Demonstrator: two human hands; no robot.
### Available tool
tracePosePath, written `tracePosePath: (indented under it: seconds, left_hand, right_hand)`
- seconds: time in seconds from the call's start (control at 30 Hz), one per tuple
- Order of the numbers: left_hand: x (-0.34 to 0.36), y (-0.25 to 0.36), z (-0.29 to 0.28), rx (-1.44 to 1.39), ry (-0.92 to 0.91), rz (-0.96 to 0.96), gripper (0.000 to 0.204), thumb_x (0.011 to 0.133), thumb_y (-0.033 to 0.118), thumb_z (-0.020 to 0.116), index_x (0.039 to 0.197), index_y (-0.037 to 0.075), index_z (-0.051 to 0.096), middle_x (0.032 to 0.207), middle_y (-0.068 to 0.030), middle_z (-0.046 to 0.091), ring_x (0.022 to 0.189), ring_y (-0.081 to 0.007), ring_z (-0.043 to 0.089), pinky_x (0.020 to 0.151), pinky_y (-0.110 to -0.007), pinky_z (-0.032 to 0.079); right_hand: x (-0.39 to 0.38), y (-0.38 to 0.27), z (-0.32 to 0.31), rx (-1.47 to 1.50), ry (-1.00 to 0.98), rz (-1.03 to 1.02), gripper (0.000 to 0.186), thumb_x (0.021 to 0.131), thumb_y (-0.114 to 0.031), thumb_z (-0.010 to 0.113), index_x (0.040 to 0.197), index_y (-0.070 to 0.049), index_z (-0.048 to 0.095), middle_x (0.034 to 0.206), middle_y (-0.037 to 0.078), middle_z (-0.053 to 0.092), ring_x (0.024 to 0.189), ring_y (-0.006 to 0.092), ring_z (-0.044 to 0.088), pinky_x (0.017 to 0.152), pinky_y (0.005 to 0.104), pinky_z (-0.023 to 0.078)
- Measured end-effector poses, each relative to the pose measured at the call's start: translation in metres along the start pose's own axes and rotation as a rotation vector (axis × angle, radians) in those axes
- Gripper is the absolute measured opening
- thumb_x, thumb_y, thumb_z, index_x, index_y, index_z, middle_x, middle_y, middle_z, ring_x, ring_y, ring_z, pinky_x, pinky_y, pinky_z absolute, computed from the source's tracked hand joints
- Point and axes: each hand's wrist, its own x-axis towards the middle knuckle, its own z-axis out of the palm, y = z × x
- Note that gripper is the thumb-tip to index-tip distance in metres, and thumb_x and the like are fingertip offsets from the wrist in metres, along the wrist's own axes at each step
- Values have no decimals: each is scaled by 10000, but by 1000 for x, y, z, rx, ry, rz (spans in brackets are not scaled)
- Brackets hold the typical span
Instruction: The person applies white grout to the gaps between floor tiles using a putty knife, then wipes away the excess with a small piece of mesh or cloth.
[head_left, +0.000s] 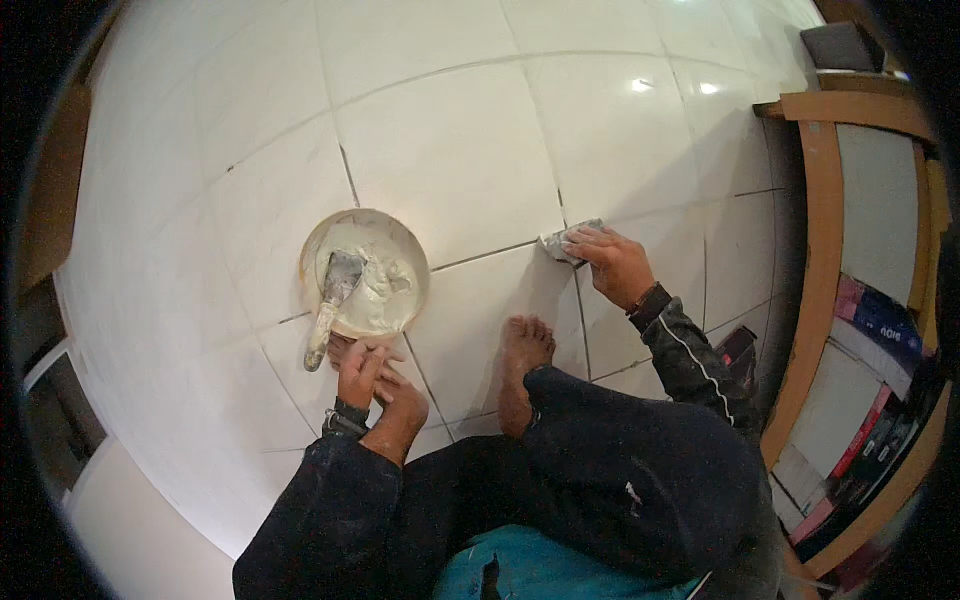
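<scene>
My right hand [614, 264] grips a flat grey spreader [553, 246] smeared with white paste. It presses the spreader to the white tile floor, where two dark joint lines cross. My left hand [362, 374] rests over my left foot, fingers stretched and slightly apart, holding nothing. Just beyond the left hand sits a round shallow bowl [424, 268] with creamy white paste [385, 292] inside. A putty knife [343, 272] leans in the bowl, its blade in the paste and its smeared handle [319, 338] hanging over the near left rim.
My right foot [522, 365] stands on the tiles left of the right forearm. Along the right side runs a wooden-framed rack [818, 250] holding boxes [880, 320]. A dark box [842, 46] lies at the far right. Some joints look dark, others whitish.
</scene>
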Motion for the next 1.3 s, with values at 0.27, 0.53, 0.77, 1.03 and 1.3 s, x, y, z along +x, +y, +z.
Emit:
tracePosePath:
  seconds: [0.27,0.53,0.77,1.03,1.3]
  left_hand:
    - [2,7,-6,144,-162,81,369,1062,254,455,882,-38,591,1003,-218,692,715,-275,731,428,-276,564]
    - [4,6,-8,24,-132,-70,359,1055,258,455,865,-30,555,999,-230,690,705,-287,729,421,-285,564]
    - [3,0,-13,16,-97,-37,342,1055,263,462,895,-29,539,986,-231,698,678,-289,725,415,-299,563]
    - [8,-8,-20,-34,-133,-50,329,1058,273,479,927,-22,541,994,-228,702,676,-281,729,423,-307,569]
    - [8,-7,-20,-27,-114,-72,312,1058,273,490,937,-9,548,1001,-219,707,671,-275,731,431,-292,569]
  right_hand:
    - [28,-6,-17,165,191,306,499,805,-32,608,1295,-129,623,1043,137,730,843,374,698,770,477,563]
    - [53,-63,47,-452,-35,289,602,845,-20,597,1417,88,446,1403,358,489,1288,428,539,860,392,601]
    - [25,-66,31,-6,-41,204,525,828,-51,600,1352,-40,561,1337,239,602,1128,349,657,845,422,587]
    - [120,19,-5,-71,120,110,388,813,-12,590,1148,-168,707,1209,56,717,1107,277,678,920,403,572]
    - [75,15,-13,22,-94,55,340,799,-2,626,1081,-162,726,1042,52,745,993,285,699,855,419,579]
